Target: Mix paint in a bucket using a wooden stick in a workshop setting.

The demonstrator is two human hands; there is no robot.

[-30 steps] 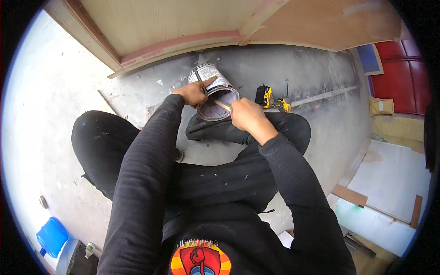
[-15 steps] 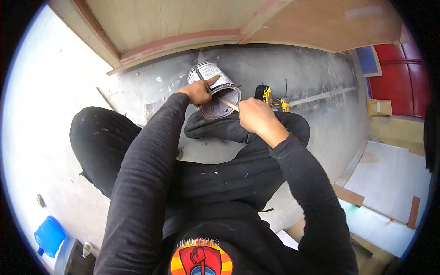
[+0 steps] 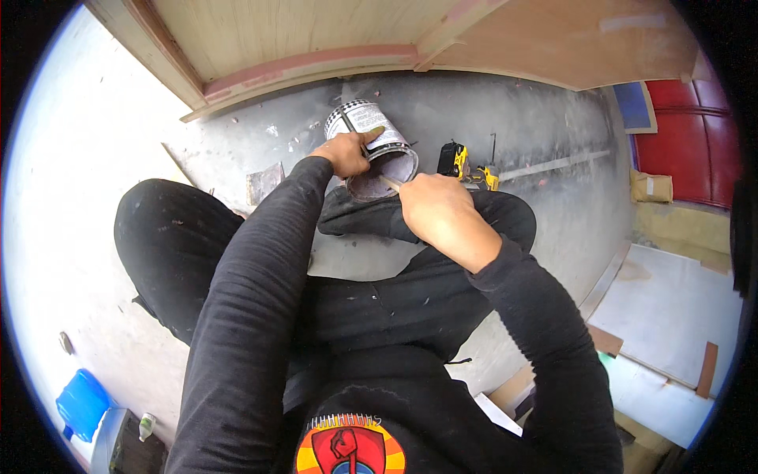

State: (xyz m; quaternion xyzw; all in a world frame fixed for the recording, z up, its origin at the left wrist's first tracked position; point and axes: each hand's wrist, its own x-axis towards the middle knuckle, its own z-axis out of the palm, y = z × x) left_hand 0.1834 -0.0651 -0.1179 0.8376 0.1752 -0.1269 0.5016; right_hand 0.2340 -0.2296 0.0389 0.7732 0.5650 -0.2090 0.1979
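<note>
A metal can [image 3: 368, 120] with a white label and checkered rim lies tilted on the floor, its open mouth toward me. Greyish-mauve residue [image 3: 395, 167] coats its inside. My left hand [image 3: 346, 153] grips the can's left side near the mouth, with the thumb lying on the label. From the right, my right hand [image 3: 439, 207] is closed around a thin, pale flat stick [image 3: 390, 183] whose far end reaches into the can. That end and most of the right fingers are hidden.
A yellow-and-black power tool [image 3: 466, 167] lies right of the can. Wooden panels [image 3: 316, 67] stand behind it. My bent legs [image 3: 181, 237] surround the work. A flat scrap [image 3: 264, 183] lies left of the can, a blue water jug [image 3: 82, 404] at lower left, and white boards [image 3: 663, 308] at right.
My right hand has shifted slightly left toward the can, and less of the stick shows outside the mouth. My left hand keeps its grip, with its thumb slightly farther along the label.
</note>
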